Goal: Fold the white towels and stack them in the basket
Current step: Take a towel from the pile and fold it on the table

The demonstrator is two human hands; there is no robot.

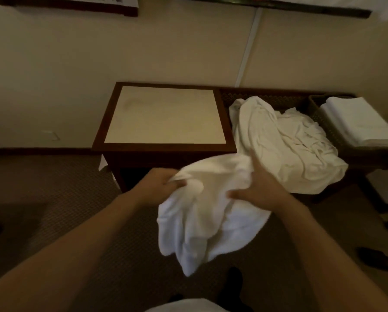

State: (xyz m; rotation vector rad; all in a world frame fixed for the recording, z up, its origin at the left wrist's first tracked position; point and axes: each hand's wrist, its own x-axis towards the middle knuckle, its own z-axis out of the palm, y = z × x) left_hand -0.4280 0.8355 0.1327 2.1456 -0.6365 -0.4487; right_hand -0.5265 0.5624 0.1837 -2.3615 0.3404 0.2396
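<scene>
Two hands hold one towel (202, 212), left hand (159, 183) fingers bunching its 9 o'clock edge, right hand (262, 188) gripping its 3 o'clock side, basket (323, 122) at 2 o'clock.

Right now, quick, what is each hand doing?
Left hand: grips a bunched edge of the crumpled white cloth towel.
Right hand: holds the same towel, thumb and fingers closed on it.

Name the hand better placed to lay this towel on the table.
Left. The left hand grips the crumpled white towel nearest the light-topped wooden table; the right hand sits farther away.
</scene>
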